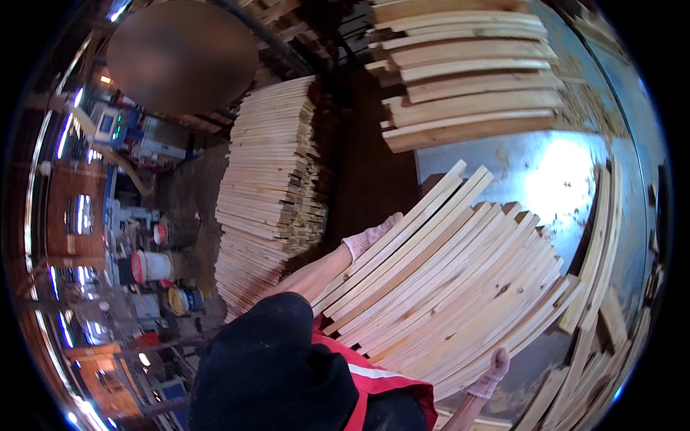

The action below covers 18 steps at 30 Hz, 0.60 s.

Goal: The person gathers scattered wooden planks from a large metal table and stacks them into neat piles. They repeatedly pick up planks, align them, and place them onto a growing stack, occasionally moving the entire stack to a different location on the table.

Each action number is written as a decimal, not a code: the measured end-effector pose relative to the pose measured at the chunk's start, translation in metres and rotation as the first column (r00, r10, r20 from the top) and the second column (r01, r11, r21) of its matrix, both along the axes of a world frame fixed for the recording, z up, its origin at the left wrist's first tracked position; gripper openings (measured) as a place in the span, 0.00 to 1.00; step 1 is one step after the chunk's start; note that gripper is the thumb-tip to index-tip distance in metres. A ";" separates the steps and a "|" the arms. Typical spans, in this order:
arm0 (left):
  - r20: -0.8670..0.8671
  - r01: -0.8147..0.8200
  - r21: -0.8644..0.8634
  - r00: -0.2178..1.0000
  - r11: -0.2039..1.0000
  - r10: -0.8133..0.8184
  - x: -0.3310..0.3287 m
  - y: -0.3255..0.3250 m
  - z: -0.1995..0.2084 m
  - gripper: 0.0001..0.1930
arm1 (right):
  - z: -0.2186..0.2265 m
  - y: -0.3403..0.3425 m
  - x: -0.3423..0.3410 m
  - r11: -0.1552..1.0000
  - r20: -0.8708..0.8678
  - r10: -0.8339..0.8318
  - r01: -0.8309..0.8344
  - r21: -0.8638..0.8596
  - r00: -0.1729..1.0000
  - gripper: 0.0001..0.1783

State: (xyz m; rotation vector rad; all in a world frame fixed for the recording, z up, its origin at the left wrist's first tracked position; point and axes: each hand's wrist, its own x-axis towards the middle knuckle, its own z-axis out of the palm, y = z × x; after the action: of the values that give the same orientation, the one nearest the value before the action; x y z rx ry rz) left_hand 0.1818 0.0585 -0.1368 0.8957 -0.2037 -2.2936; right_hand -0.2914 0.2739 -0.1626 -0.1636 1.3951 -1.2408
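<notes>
A wide row of pale wooden slats (460, 287) lies slanted in front of me, pressed side by side with uneven ends. At the row's left edge, my left hand (374, 235) in a light knitted glove grips the outermost slat, its fingers partly hidden against the wood. On the opposite side my right hand (493, 373), gloved alike, holds the near right edge, its fingers partly hidden. Between them the hands clasp the whole row from both sides. Two slats on the left stick out farther than the others.
Beyond the row, another layer of slats (474, 79) rests on a shiny metal table (503, 154) dusted with sawdust. A tall slat stack (262, 165) stands to the left. Loose boards (604, 237) lie at right. Buckets (151, 266) and machines line the far left; a blurred patch is at the top.
</notes>
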 end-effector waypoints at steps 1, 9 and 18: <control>-0.004 -0.033 0.003 0.999 0.999 0.033 0.004 0.005 -0.003 0.43 | -0.005 0.002 -0.005 1.000 0.035 0.008 -0.009 0.023 0.999 0.17; -0.017 -0.293 -0.099 0.956 0.951 0.293 0.080 0.063 0.000 0.43 | 0.020 -0.073 0.015 0.992 -0.084 0.063 -0.072 -0.108 0.994 0.12; 0.019 -0.754 -0.148 0.645 0.640 0.764 0.232 0.209 0.044 0.43 | 0.160 -0.219 0.243 0.296 -0.825 0.405 -0.798 0.525 -0.393 0.09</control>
State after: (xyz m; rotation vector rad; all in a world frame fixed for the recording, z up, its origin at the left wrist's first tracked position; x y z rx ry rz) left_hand 0.4135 0.2671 -0.0925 0.7991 0.0103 -1.4259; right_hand -0.0483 0.0549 -0.0028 -2.1883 1.5063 0.0084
